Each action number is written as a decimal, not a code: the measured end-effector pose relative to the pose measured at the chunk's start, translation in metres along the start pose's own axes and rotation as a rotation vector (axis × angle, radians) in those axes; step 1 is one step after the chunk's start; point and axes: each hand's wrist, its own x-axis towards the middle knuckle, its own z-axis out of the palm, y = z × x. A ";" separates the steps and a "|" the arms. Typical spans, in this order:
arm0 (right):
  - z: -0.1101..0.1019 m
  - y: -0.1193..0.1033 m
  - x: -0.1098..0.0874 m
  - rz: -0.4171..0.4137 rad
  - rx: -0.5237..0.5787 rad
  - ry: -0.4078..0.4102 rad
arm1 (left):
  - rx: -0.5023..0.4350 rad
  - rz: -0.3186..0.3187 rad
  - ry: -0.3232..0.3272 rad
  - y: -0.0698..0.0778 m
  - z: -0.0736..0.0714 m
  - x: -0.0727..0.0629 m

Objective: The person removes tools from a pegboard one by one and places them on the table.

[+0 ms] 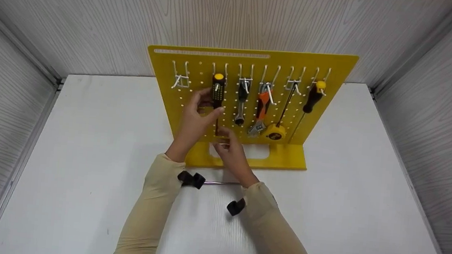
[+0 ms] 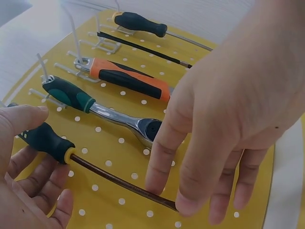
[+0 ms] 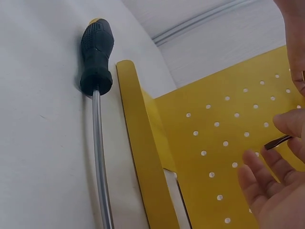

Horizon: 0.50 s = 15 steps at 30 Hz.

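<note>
A screwdriver with a black-and-yellow handle (image 1: 218,91) stands upright, handle up, at a hook on the yellow pegboard (image 1: 198,73). My left hand (image 1: 196,120) grips that handle from the left, thumb on one side and fingers on the other. Lower down, my right hand (image 1: 231,151) pinches the dark shaft (image 2: 119,181) near its end between thumb and fingers. The flat tip (image 3: 275,142) sticks out beside the right fingers in the right wrist view. Whether the handle sits fully in the hook, I cannot tell.
To the right hang a green-and-black ratchet wrench (image 1: 241,103), an orange-handled adjustable wrench (image 1: 263,105), a yellow tape measure (image 1: 275,132) and another screwdriver (image 1: 314,97). A white hook (image 1: 181,81) juts out at far left. One more screwdriver (image 3: 97,52) lies before the board's base (image 1: 289,157).
</note>
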 end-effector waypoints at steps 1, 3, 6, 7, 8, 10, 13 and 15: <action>0.000 0.000 0.000 -0.001 -0.006 0.008 | 0.000 -0.004 -0.001 0.000 0.000 0.000; 0.000 0.000 -0.001 -0.003 -0.017 0.022 | -0.001 -0.007 -0.003 0.002 0.000 -0.001; -0.001 -0.001 -0.001 -0.015 -0.025 0.032 | 0.004 -0.001 -0.007 0.003 -0.001 -0.002; -0.001 -0.002 -0.002 -0.015 -0.027 0.033 | 0.008 0.002 -0.009 0.003 -0.001 -0.002; -0.002 -0.002 -0.002 -0.016 -0.027 0.034 | 0.010 0.006 -0.011 0.003 -0.002 -0.002; -0.002 -0.003 -0.003 -0.017 -0.029 0.034 | 0.014 0.013 -0.015 0.003 -0.002 -0.003; -0.002 -0.004 -0.004 -0.014 -0.027 0.036 | 0.015 0.019 -0.015 0.002 -0.003 -0.003; -0.001 -0.004 -0.005 -0.014 -0.024 0.040 | 0.011 0.022 -0.016 0.002 -0.003 -0.003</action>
